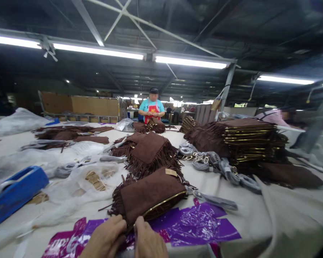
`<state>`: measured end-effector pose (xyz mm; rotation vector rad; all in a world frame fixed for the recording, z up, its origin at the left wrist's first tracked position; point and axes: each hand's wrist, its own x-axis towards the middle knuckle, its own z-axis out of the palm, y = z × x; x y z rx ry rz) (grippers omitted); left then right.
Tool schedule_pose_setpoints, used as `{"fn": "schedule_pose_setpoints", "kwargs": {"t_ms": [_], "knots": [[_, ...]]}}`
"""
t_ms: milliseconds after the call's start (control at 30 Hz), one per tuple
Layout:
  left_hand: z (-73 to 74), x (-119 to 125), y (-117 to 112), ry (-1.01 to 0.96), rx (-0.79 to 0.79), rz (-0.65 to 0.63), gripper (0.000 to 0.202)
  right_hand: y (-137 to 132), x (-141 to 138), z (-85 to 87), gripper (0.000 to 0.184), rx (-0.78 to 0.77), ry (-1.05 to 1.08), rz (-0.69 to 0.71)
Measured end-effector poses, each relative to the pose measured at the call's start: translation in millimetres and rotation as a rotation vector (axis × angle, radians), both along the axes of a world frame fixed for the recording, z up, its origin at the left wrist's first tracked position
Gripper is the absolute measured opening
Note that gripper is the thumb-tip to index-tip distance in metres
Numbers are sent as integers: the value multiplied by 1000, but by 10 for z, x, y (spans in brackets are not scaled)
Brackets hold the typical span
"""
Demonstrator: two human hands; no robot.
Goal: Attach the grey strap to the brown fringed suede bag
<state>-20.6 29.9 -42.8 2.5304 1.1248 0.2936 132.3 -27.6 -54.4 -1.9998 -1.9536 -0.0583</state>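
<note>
A brown suede-like fringed bag [153,190] lies at the table's near edge, its gold zipper facing me and partly gaping. My left hand [107,236] is closed on the bag's near left corner. Close beside it, my right hand [148,238] pinches the same corner at the zipper's end; the fingertips are partly hidden, so whether they hold a zipper pull I cannot tell. On the bag's top rests a tan tag [171,172]. Beneath the bag and hands spreads a crumpled purple plastic bag [201,227]. A grey-wrapped strap [218,200] lies at the bag's right.
Behind the bag sit more fringed bags [150,150]. At right rises a tall bag stack [247,139], with wrapped straps [204,161] before it. A blue tape dispenser [18,195] and clear plastic bags [88,179] occupy the left. A co-worker [152,107] stands across the table.
</note>
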Motion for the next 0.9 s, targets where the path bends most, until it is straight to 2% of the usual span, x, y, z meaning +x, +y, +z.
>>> {"fn": "schedule_pose_setpoints", "kwargs": {"t_ms": [67,133,200,333,400,467,567,667,733,800,833,867,900], "knots": [[54,-52,50,-35,7,-15,11,49,159,147,33,-16,4,64],[89,-63,64,-56,10,-7,9,100,227,212,32,-33,-10,127],[87,-37,62,-72,16,17,9,157,186,172,36,-62,-59,145],[35,-10,83,-108,24,26,13,243,58,16,24,-21,-224,149],[32,-63,125,-114,14,12,12,262,149,54,25,-7,-260,213],[60,-171,188,-121,22,13,10,282,411,186,27,-54,-264,213],[131,-386,296,-116,78,80,15,329,1062,412,31,-97,-275,41],[141,-467,346,-35,136,128,17,359,1711,497,29,-113,-285,-81],[68,-315,312,-4,269,122,17,347,1965,447,23,-136,-293,-49],[-52,32,254,8,454,102,51,300,2070,328,18,-61,-294,33],[-110,261,237,37,517,68,61,263,2094,253,19,27,-288,79],[-153,506,240,79,548,60,56,219,2120,175,21,157,-270,114],[-175,751,268,133,553,44,41,173,2159,101,26,303,-245,143]]}}
